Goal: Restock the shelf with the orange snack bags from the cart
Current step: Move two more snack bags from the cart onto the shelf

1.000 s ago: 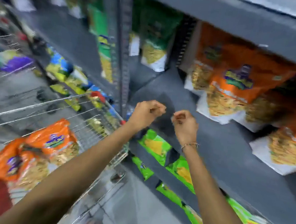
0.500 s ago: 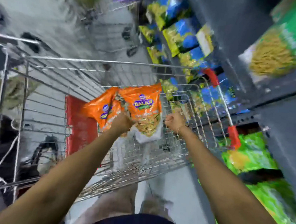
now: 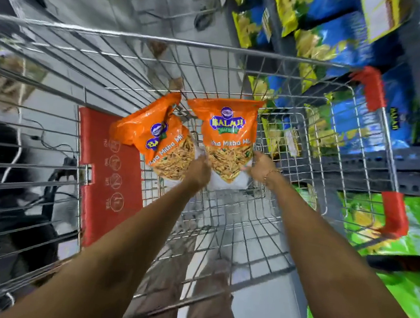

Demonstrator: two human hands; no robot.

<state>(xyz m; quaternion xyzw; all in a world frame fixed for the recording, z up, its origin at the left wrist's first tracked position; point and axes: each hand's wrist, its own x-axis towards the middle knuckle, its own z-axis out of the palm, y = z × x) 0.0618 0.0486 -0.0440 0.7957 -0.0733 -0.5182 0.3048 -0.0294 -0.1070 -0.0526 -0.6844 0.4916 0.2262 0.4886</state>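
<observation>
Reaching down into the silver wire shopping cart (image 3: 240, 49), I have both hands at the lower end of the flat orange Balaji snack bag (image 3: 228, 132), the one lying face up toward the right of the basket. My left hand (image 3: 199, 169) is curled at its lower left corner and my right hand (image 3: 261, 165), the one with the thin bracelet, is at its lower right edge. Both look partly closed around the white bottom seam, though the blur keeps me from telling whether either grip has truly closed on the plastic.

The second, crumpled orange snack bag (image 3: 154, 138) lies just beside it on the left, touching or overlapping it near my left hand, against the red plastic child-seat flap (image 3: 107, 174).

To do this well, I think I should pinch the seam rather than the filled belly, so the contents are not crushed. Lifting both corners evenly should keep the bag flat and stop it from folding. I should also watch that my left fingers do not drag the crumpled bag up with it, and clear the cart's wire rim before turning toward the shelf (image 3: 408, 167) on my right.
</observation>
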